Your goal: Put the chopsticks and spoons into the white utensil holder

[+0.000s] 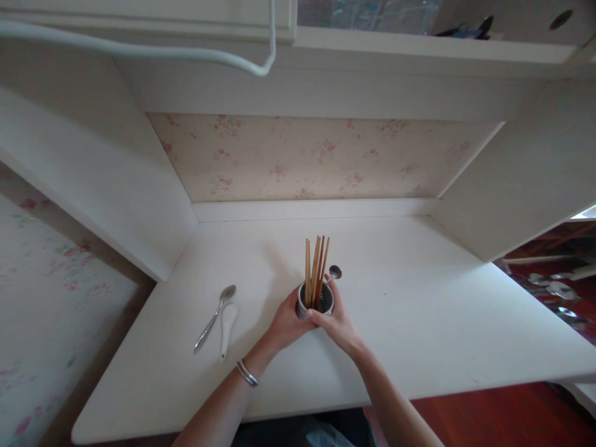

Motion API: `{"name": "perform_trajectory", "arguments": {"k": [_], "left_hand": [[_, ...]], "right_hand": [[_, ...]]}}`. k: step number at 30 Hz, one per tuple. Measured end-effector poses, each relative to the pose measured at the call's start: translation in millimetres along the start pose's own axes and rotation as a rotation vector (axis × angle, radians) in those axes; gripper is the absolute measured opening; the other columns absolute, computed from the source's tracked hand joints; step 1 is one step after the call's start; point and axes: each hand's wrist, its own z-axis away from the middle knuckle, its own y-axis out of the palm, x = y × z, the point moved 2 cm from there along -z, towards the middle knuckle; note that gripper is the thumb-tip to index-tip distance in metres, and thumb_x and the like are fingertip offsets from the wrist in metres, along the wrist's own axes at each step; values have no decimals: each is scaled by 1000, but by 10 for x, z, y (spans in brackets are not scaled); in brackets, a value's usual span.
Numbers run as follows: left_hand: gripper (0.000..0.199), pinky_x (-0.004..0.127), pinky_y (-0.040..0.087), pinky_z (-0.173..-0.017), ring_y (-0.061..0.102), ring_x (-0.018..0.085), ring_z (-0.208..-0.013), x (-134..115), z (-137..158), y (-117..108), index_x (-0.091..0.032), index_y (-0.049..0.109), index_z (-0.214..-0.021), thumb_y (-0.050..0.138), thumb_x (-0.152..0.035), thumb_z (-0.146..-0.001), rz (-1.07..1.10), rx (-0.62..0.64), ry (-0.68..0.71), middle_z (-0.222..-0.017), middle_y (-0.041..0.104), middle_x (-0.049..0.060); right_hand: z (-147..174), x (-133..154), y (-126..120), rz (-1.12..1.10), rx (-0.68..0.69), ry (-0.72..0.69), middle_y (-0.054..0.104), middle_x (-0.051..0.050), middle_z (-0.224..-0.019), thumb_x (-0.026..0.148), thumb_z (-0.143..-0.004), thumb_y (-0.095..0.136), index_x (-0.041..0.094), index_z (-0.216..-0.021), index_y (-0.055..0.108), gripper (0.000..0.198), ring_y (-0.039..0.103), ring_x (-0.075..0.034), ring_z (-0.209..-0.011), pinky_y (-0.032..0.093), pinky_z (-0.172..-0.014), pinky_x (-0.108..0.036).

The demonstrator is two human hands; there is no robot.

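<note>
Both my hands are wrapped round a dark cup with a pale rim (302, 308), near the middle of the white desk. My left hand (287, 321) grips its left side and my right hand (339, 318) its right side, thumbs meeting at the front. Several wooden chopsticks (314, 270) stand upright in the cup. A metal spoon (335, 272) leans out over its right rim, its bowl up. To the left of my hands lie a metal spoon (215, 320) and a white soup spoon (227, 326), side by side. The cup's lower part is hidden by my fingers.
The white desk (419, 310) has side panels (526, 167) left and right and a flowered back wall (302, 155). A shelf (419, 53) runs overhead, with a white tube (186, 53) hanging low at upper left. Past the right edge, shiny items (561, 292) lie lower down.
</note>
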Motion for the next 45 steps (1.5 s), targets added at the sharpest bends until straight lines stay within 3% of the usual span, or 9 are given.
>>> {"name": "perform_trajectory", "arguments": {"k": [5, 8, 12, 16, 21, 31, 37, 40, 45], "left_hand": [[63, 36, 47, -98, 61, 25, -111, -51, 65, 22, -22, 55, -128, 79, -27, -69, -43, 29, 18, -126, 63, 9], [64, 33, 50, -88, 64, 23, -103, -121, 197, -165, -22, 53, -130, 77, -35, -72, -229, -60, -92, -125, 63, 10], [35, 28, 50, -73, 67, 18, -80, -279, 366, -742, -20, 64, -110, 56, -45, -86, -582, -136, -241, -100, 72, 5], [26, 26, 44, -73, 66, 18, -80, -373, 455, -1457, -22, 66, -90, 47, -41, -89, -1033, -295, -295, -90, 72, 2], [27, 25, 39, -67, 66, 20, -81, -203, 504, -1911, -23, 64, -87, 47, -45, -89, -1302, -208, -488, -89, 72, 3], [29, 29, 42, -71, 67, 24, -87, -38, 427, -1955, -17, 63, -89, 40, -32, -94, -1480, -113, -499, -97, 71, 12], [33, 30, 43, -68, 67, 27, -90, -368, 306, -2034, -17, 64, -93, 35, -33, -95, -1493, -216, -462, -98, 71, 13], [33, 29, 45, -68, 69, 25, -85, -694, 198, -1915, -19, 65, -90, 43, -43, -92, -1264, -354, -304, -90, 73, 8], [37, 27, 53, -68, 70, 19, -72, -1018, 21, -1380, -18, 68, -90, 60, -53, -82, -513, -456, -91, -80, 73, 3]], "right_hand": [[13, -90, 48, -43, -28, 4, 61, -12, -127, 36, -68, 82, 22, -134, 39, 80, 57, -28, -118, 41, -106, -47], [10, -100, 43, -44, -34, -7, 63, -12, -123, 37, -68, 82, 21, -130, 43, 75, 60, -29, -114, 44, -101, -47], [21, -106, 37, -20, -38, -5, 62, -11, -125, 37, -68, 82, 22, -131, 42, 76, 59, -29, -115, 42, -103, -49], [29, -130, 37, -22, -35, 1, 62, -10, -124, 37, -69, 81, 23, -132, 42, 75, 59, -28, -115, 42, -103, -49], [33, -154, 34, -24, -31, -2, 63, -10, -123, 37, -71, 81, 23, -133, 41, 75, 59, -28, -114, 41, -104, -49], [27, -118, 48, -29, -17, -6, 63, -10, -123, 38, -74, 79, 23, -133, 40, 72, 59, -28, -113, 42, -102, -49], [24, -137, 50, -36, -21, -26, 62, -10, -125, 38, -74, 79, 23, -132, 41, 72, 59, -27, -115, 42, -103, -46], [17, -173, 54, -36, -22, -44, 62, -10, -125, 39, -73, 80, 22, -133, 40, 74, 58, -28, -115, 42, -103, -47], [21, -213, 59, -29, -27, -45, 61, -10, -126, 40, -74, 79, 24, -135, 38, 76, 57, -28, -116, 41, -103, -48]]}}
